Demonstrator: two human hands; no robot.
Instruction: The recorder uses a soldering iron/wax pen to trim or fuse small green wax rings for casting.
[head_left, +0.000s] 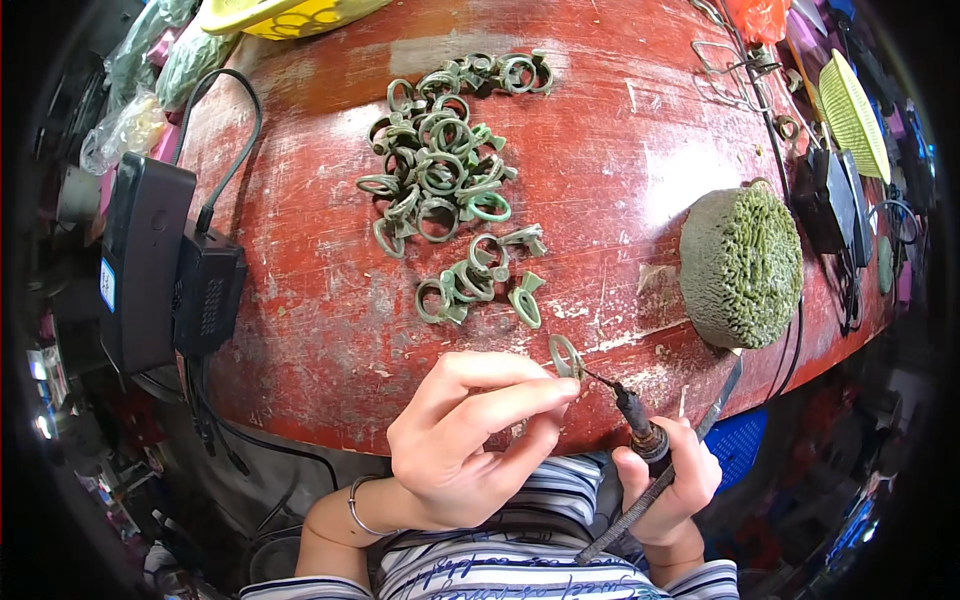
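I see two black boxy plastic devices [150,260] | over a dozen grey-green rings [445,155] heaped on one scuffed red table [310,330], count unclear | one left hand [470,430], fingertips pinching one grey-green oval ring [558,358] at the table's near side | one dark pen-shaped tool [634,410], clasped by right-hand [680,480] fingers | one round green ridged block [745,265]

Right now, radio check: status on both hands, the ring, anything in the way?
Left hand pinching green ring. Right hand gripping dark handheld tool, thin tip at the ring, contact unclear. Loose rings lie beyond, not in between.
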